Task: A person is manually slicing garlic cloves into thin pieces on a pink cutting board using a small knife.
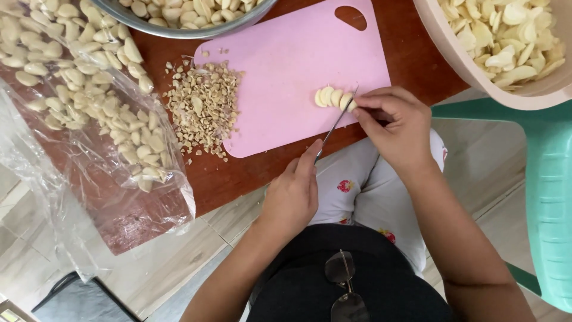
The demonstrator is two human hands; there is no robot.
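1. The left hand (292, 194) grips the handle of a small knife (335, 124), fingers wrapped around it and the forefinger laid along the top; the handle itself is mostly hidden inside the fist.
2. The blade runs up and to the right from that hand, its tip reaching the garlic clove (347, 102).
3. The right hand (398, 122) pinches the uncut end of that clove between its fingertips, pressing it onto the pink cutting board (286, 65); the knuckles are curled above it.
4. The clove lies with its long axis roughly left to right, so the blade crosses it nearly at right angles.
5. Cut slices (326, 96) stand in a short row just left of the blade, touching each other, on the side away from the right hand.
6. Further left on the board sits a heap of chopped garlic bits (202, 104), well apart from both hands.
7. The right hand is much nearer the clove; the left hand reaches it only through the blade.
8. The board rests on a reddish-brown worktop (238, 179).
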